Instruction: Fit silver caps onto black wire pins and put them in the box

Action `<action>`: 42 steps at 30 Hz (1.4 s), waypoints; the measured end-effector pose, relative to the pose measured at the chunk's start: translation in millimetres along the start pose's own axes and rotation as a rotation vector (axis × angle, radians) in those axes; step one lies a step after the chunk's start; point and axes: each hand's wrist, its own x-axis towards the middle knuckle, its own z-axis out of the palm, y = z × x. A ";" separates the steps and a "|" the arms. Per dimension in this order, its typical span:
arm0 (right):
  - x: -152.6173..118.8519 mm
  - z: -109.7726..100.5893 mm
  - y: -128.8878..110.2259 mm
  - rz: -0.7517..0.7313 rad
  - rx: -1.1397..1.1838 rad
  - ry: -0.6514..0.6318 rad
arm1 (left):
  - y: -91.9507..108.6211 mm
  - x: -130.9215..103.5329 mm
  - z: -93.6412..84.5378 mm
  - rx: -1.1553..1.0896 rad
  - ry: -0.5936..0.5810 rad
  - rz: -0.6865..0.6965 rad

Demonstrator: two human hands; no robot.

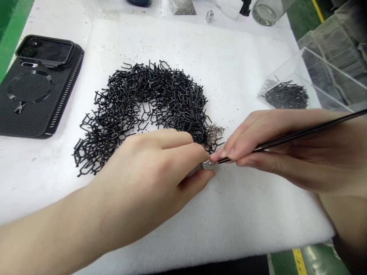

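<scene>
My left hand (156,168) is closed, with a small shiny metal piece (207,164) pinched between thumb and forefinger. My right hand (275,149) grips a pair of thin black tweezers (286,136), whose tip touches the metal piece. My right fingertips also rest close to my left fingertips. Just beyond both hands lies a curved heap of bent black wire pieces (160,86). A small pile of tiny silvery-brown bits (215,134) sits at the heap's right end. Most of the metal piece is hidden by my left fingers.
A black phone (37,88) lies at left on the white surface (229,68). A clear box (275,74) with black pieces (288,95) stands at right. Along the back are a bag of tiny metal bits (183,7), a small metal part (209,16) and a glass jar (265,14).
</scene>
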 end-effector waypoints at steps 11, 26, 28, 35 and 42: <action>2.5 -12.1 -1.3 0.055 -0.167 0.329 | -2.9 -3.3 1.9 -0.050 -0.008 -0.007; 8.6 -15.3 9.4 0.052 -0.129 0.237 | -6.9 -7.9 -0.5 -0.101 -0.004 -0.021; 9.0 -14.7 9.3 0.066 -0.128 0.240 | -7.1 -8.1 -0.8 -0.099 0.004 -0.017; 8.8 -14.3 11.0 0.047 -0.122 0.237 | -6.4 -7.1 0.1 -0.118 -0.019 0.004; 4.7 -14.9 9.3 0.077 -0.131 0.254 | -6.5 -5.6 -0.5 -0.114 -0.004 0.011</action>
